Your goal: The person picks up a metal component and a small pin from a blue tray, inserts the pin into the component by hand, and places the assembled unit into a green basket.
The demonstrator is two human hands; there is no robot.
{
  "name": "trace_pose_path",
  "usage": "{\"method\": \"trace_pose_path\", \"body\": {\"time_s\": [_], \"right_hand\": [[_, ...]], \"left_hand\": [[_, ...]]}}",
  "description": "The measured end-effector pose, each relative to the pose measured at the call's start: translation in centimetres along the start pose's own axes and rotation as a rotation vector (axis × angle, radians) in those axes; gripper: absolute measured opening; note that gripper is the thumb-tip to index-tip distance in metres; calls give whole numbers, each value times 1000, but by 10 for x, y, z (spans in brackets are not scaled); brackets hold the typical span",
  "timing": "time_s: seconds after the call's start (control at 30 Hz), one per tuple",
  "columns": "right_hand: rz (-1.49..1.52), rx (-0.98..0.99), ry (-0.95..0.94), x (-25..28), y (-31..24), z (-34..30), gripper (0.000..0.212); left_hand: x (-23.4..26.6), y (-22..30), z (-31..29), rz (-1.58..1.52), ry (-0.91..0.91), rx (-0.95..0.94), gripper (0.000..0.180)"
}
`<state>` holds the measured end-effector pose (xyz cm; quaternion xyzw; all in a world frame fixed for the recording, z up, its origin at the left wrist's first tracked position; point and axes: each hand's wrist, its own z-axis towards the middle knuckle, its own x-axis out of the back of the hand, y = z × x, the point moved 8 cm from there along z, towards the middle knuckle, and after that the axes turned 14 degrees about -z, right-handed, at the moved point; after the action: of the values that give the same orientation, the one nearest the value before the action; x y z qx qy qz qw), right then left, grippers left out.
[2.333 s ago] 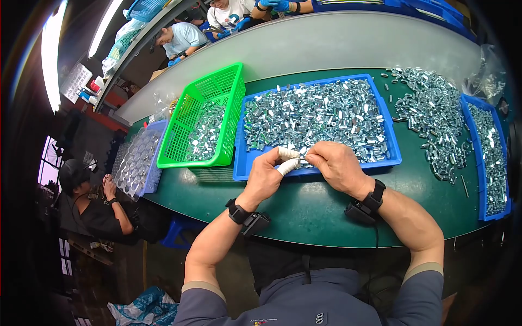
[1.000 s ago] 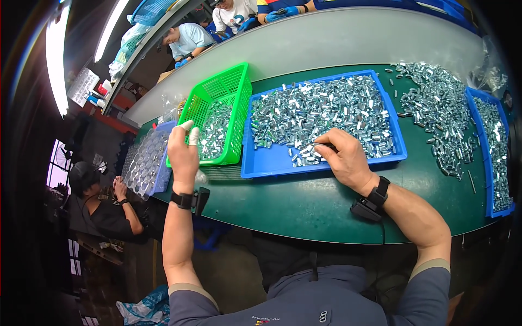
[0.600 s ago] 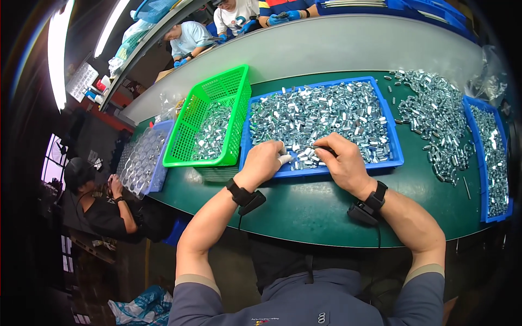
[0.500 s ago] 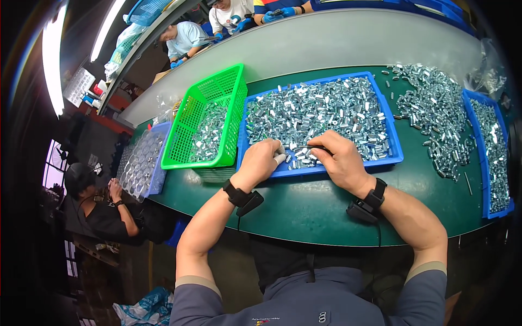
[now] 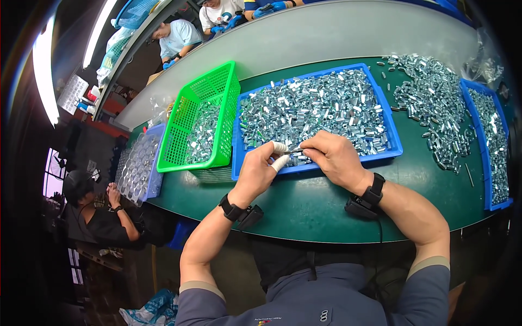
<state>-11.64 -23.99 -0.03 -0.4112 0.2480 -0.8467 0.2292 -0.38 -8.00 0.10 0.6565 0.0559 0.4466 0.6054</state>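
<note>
Over the near edge of a blue tray (image 5: 396, 145), my two hands meet fingertip to fingertip. My right hand (image 5: 338, 157) pinches a thin dark rod (image 5: 295, 151) that points left into my other hand. White wraps cover two fingertips of my left hand (image 5: 260, 167), which are closed around the rod's far end; whatever small piece sits there is too hidden to name. Heaped in the tray beneath are many small silvery metal sleeves (image 5: 315, 106), some showing open ends.
Left of the tray stands a green basket (image 5: 228, 108) part filled with similar pieces. Beyond it is a bin with round clear items (image 5: 138, 165). On the right lie a loose pile (image 5: 429, 103) and another blue tray (image 5: 485, 204). People work behind the grey partition (image 5: 326, 32) and at left.
My left hand has turned so its wrapped fingertips face the rod, which shows more plainly between both hands. My right hand has shifted slightly left. The whole view has tilted a little.
</note>
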Motion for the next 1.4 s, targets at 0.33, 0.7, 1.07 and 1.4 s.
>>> {"method": "trace_pose_path", "body": {"time_s": [0.33,0.7,1.07,1.4], "right_hand": [[-69,4,-19,-3,0,-1,9],[-40,-49,-101,-6,1,1,14],[-9,-25,-56,-5,-3,1,20],[-64,-9,-113,-7,-1,0,10]], "left_hand": [[-14,3,-3,-131,-5,-86,19],[-17,5,-6,-137,28,-149,17],[-18,4,-7,-157,32,-173,16],[-15,12,-11,-105,57,-229,17]]}}
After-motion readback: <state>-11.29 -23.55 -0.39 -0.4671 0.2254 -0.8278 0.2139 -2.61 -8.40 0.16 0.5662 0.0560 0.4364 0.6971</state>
